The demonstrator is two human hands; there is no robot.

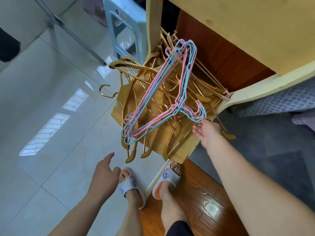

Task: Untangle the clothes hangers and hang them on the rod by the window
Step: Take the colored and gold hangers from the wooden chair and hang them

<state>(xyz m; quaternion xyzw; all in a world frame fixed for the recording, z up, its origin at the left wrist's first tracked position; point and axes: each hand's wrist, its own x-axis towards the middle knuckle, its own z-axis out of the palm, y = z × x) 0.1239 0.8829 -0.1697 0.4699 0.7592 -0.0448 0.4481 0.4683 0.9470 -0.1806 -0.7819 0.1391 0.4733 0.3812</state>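
Observation:
A bunch of thin pink and blue wire hangers (163, 89) lies slanted on top of a tangled heap of gold metal hangers (153, 116), which rests on a tan bag or cloth on the floor. My right hand (207, 132) reaches to the hooks of the pink and blue hangers, fingertips touching them, fingers mostly straight. Lower left of the heap, my left hand (105, 174) hovers over the tiles, relaxed and holding nothing. A loose gold hook (106, 91) sticks out at the heap's left. No rod or window is in view.
A pale yellow desk (238, 31) with a wooden panel stands over the heap at the upper right. A light blue plastic stool (126, 29) is behind it. My feet in sandals (148, 183) stand near the heap. Glossy tiles spread left; a grey rug lies right.

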